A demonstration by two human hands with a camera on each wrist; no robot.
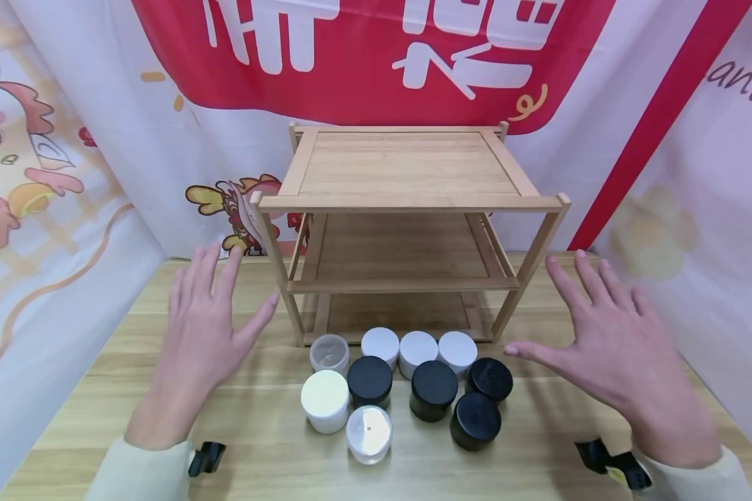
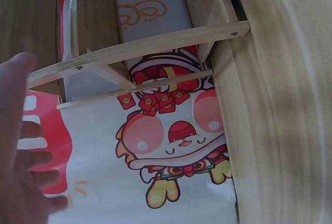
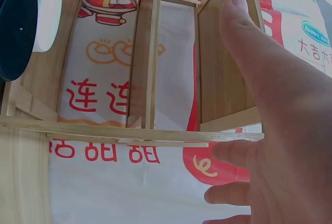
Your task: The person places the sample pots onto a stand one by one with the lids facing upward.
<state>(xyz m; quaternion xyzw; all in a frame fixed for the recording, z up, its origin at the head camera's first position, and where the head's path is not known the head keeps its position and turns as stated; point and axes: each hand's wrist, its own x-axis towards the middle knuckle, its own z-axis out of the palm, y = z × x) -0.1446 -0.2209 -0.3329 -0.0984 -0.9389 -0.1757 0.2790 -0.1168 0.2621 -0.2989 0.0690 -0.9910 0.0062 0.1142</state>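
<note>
My left hand [image 1: 203, 327] is held over the table left of the wooden rack [image 1: 407, 203], fingers spread and nothing in it. On the other side, my right hand [image 1: 614, 348] is spread the same way, its thumb toward a black-lidded jar [image 1: 490, 379]. Between the hands stands a group of small round jars in front of the rack. Several have black lids, such as this front jar [image 1: 475, 421]; others are white, like the jar [image 1: 324, 400] at the left. A clear jar [image 1: 329, 353] sits at the back left, and a translucent white jar [image 1: 369, 435] is frontmost.
The rack has three levels, with a top shelf [image 1: 401, 163], a middle shelf [image 1: 404, 247] and a bottom shelf [image 1: 401, 313]. It stands on a light wood table [image 1: 276, 445]. Printed cloth [image 1: 125, 139] hangs behind and along both sides.
</note>
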